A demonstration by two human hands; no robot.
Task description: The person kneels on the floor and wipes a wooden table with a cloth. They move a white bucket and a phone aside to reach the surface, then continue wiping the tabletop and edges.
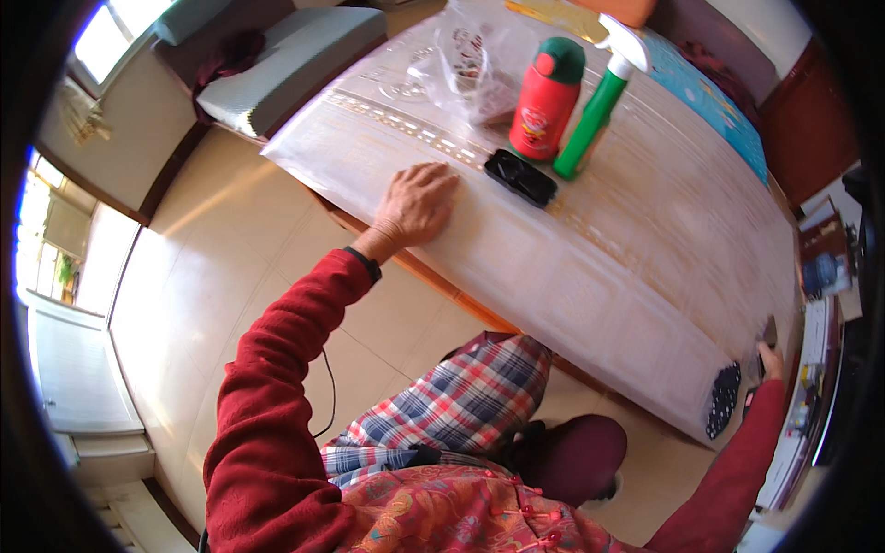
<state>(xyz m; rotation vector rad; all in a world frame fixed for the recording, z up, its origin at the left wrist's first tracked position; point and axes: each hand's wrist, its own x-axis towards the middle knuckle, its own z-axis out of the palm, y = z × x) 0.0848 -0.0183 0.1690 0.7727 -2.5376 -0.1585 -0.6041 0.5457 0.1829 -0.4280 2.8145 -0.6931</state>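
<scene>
My left hand [418,204] rests palm down on the covered table [546,276], near its front edge, with nothing seen in it. At the far right, my right hand [771,363] reaches to the table's end, its fingers around a small dark object [769,333] that is too small to name. A dark cloth with white dots [723,401] lies beside it at the table corner. A black plastic tray [520,177] lies right of my left hand. Behind it stand a red bottle with a green lid [546,100] and a green spray bottle with a white trigger head [601,104].
A clear plastic bag [477,69] lies on the table beyond the bottles. A blue patterned cover [712,104] lies along the far side. A cushioned sofa [297,66] stands at the upper left. Along the right rim runs a shelf [795,422] with small items.
</scene>
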